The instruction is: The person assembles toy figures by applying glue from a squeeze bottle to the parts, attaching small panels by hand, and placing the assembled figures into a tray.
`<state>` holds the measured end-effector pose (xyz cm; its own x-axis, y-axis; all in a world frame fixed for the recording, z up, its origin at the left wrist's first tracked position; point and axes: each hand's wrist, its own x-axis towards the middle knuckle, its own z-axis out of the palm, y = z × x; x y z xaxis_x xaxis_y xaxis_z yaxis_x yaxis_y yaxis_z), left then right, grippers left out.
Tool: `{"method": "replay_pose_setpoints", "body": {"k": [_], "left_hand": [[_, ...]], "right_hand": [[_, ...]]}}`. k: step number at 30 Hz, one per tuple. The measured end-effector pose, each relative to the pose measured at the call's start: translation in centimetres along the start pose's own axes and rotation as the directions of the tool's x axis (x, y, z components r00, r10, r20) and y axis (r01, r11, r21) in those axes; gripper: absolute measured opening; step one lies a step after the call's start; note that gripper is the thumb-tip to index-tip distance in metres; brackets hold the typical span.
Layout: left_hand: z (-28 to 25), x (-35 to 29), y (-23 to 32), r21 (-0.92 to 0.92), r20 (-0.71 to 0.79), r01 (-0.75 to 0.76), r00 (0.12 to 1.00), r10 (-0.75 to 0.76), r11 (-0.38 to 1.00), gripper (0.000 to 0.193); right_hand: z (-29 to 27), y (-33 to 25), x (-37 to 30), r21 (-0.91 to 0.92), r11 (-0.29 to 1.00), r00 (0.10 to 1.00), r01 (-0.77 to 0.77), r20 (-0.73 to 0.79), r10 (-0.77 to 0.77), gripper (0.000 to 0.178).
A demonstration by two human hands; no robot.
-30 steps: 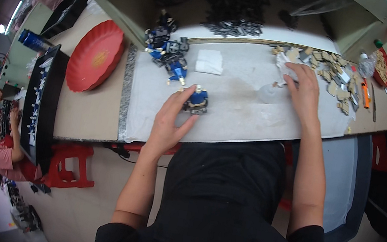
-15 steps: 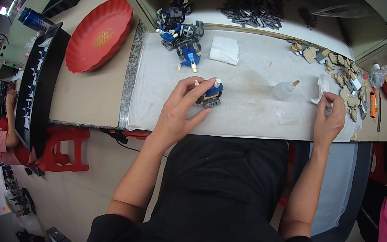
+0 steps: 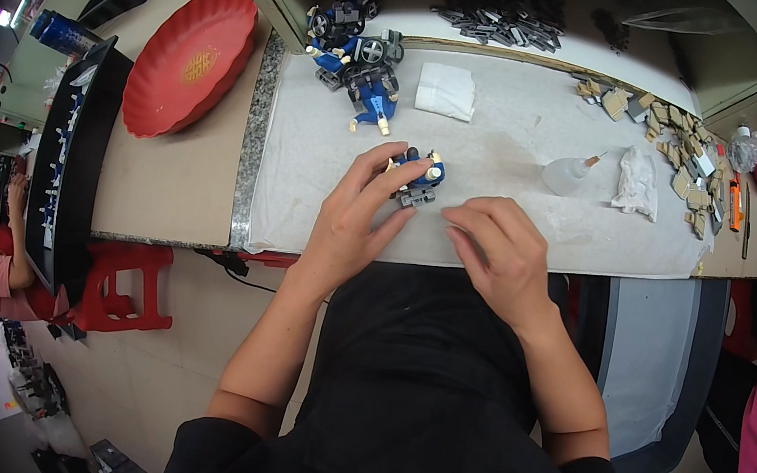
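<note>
- One long beige worktop (image 3: 168,203) crosses the upper half of the frame; one thin white sheet (image 3: 520,95) covers its middle.
- One scalloped red plastic basin (image 3: 163,98) rests at upper left, and one long black plastic tray (image 3: 93,154) stands to its left.
- Two bare hands are near the centre. The left hand (image 3: 349,210) pinches, between thumb and index finger, one small plastic toy with a blue, cream-headed figure on a dark grey base (image 3: 425,182). The right hand (image 3: 505,264) is just beside it, not touching: its fingers are bent, thumb parted from index, with nothing between them.
- The held toy sits on the sheet at the picture's centre. It should be light and stiff, fairly smooth, with joints that may come apart; the sides of its base look a safer hold than the figure's head.
- Two white cloths or tissues: one folded flat (image 3: 446,92) at upper centre, one crumpled (image 3: 638,184) towards the right.
- One translucent squeeze bottle with a thin tip (image 3: 563,177) stands left of the crumpled one.
- At least three blue-and-black plastic toys (image 3: 368,86) lie heaped at upper left of centre; overlap prevents an exact count.
- One slim orange tool (image 3: 735,204) lies at upper right.
- Many tan and grey plastic blocks (image 3: 698,199), too many to count, lie left of it.
</note>
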<state>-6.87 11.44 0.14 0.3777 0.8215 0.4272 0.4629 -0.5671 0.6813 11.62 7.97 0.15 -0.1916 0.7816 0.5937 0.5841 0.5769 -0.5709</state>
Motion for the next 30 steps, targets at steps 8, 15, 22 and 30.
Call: {"method": "replay_pose_setpoints", "body": {"k": [8,15,22,30], "left_hand": [[0.1,-0.1,-0.5,-0.029,0.008,0.026,1.0,-0.025,0.999,0.052],[0.2,0.0,-0.5,-0.017,0.007,0.039,0.999,-0.039,0.999,0.053],[0.3,0.4,0.0,0.012,0.038,0.031,0.999,-0.032,0.999,0.054],[1.2,1.4,0.5,-0.022,0.052,0.034,0.998,-0.032,0.999,0.054]], "right_hand": [[1.2,-0.3,-0.4,-0.033,0.998,0.998,0.057,0.017,-0.056,0.023],[-2.8,2.7,-1.4,0.167,0.976,0.813,-0.139,-0.543,0.208,0.049],[-4.5,5.5,-0.8,0.284,0.802,0.804,-0.526,-0.143,0.577,0.05],[-4.0,2.4,-4.0,0.544,0.784,0.759,-0.301,-0.361,0.542,0.03]]}}
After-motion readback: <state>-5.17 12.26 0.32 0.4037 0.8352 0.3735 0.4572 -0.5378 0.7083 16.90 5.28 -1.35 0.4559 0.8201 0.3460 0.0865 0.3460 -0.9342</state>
